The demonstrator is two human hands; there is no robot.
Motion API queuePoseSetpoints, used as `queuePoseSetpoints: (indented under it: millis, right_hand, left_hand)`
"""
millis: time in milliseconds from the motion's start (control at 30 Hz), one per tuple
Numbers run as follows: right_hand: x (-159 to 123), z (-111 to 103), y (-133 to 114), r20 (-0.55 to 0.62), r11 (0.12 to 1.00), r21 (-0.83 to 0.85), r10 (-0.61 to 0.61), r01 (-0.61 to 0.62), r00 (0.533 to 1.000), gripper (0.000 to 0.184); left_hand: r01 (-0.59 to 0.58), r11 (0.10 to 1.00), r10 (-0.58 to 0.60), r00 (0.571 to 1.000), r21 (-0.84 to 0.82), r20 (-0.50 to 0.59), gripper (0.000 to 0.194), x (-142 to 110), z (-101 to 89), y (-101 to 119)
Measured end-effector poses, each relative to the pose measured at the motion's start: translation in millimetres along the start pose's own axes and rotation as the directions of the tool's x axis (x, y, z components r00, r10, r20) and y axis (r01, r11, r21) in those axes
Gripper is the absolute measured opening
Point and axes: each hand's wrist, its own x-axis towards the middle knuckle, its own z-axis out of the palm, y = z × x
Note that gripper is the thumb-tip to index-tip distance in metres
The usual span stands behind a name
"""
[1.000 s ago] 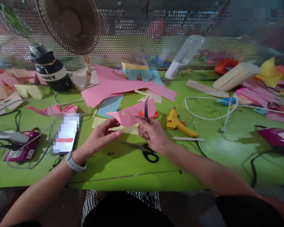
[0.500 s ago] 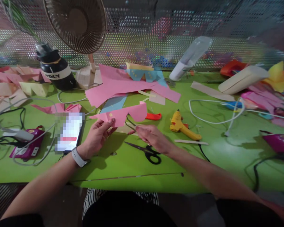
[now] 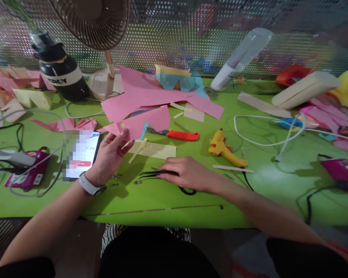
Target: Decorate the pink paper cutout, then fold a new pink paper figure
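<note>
Bright green tabletop (image 3: 266, 166) fills most of view. Round brown fan (image 3: 89, 27) at back left, dark jar with a pale lettered band (image 3: 62, 63) beside it. Big irregular pink paper sheet (image 3: 150, 92) lies flat mid-table, toward back. Right hand (image 3: 188, 173) low at center, fingers curled around slim black tweezers (image 3: 162, 172). Left hand (image 3: 111, 152) left of it, thumb and fingers pinching mask-shaped pink paper cutout (image 3: 155, 119) by its left part. Cutout is raised in front of the big sheet, notched edge down. Phone with lit screen (image 3: 82, 154) on table, just left of left hand. Pale yellow paper piece (image 3: 164, 150) flat on table between the hands. Yellow glue gun (image 3: 224, 148) to the right, past the right hand. Red-handled knife (image 3: 182, 135) beside cutout's right end. Black-handled scissors (image 3: 188, 192) mostly hidden under right hand. Tweezer tips point left, close to tiny shiny bits (image 3: 137, 182) on table; can't tell if touching. Small pale yellow square (image 3: 122, 125) on cutout, near left thumb
</note>
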Motion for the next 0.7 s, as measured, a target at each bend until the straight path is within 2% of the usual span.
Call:
queuePoseSetpoints:
  millis: [200,400,500,600,667,700]
  right_hand:
    - [-3.1,4.0,1.6,-0.028,0.996,-0.06,-0.062,0.06,0.998,0.031]
    - [-3.4,6.8,0.2,0.025,0.989,-0.132,-0.07,0.073,0.997,0.035]
    - [-2.3,1.9,-2.8,-0.027,0.992,-0.11,-0.066,0.063,0.997,0.034]
    - [-11.8,-18.8,1.0,-0.134,0.986,-0.164,0.018,-0.04,0.991,0.026]
    - [-28.3,-38.7,10.9,-0.203,0.944,-0.259,0.152,-0.203,0.967,0.023]
    - [-39.1,-48.4,18.1,-0.249,0.894,-0.323,0.235,-0.31,0.94,0.022]
  left_hand:
    - [0.002,1.0,-0.001,1.0,-0.016,0.016,0.016,-0.4,0.8,-1.1]
    - [-0.008,1.0,0.008,1.0,0.02,0.016,0.015,-0.7,0.6,-1.8]
    - [-0.014,1.0,0.013,1.0,0.014,0.022,0.014,-0.5,0.1,-2.8]
    - [-0.014,1.0,0.014,1.0,0.009,0.027,0.013,-1.2,0.9,-2.5]
    - [-0.014,1.0,0.013,0.999,0.004,0.032,0.013,-2.4,2.2,-1.5]
    - [-0.014,1.0,0.014,0.999,-0.001,0.039,0.014,-3.2,3.0,-1.0]
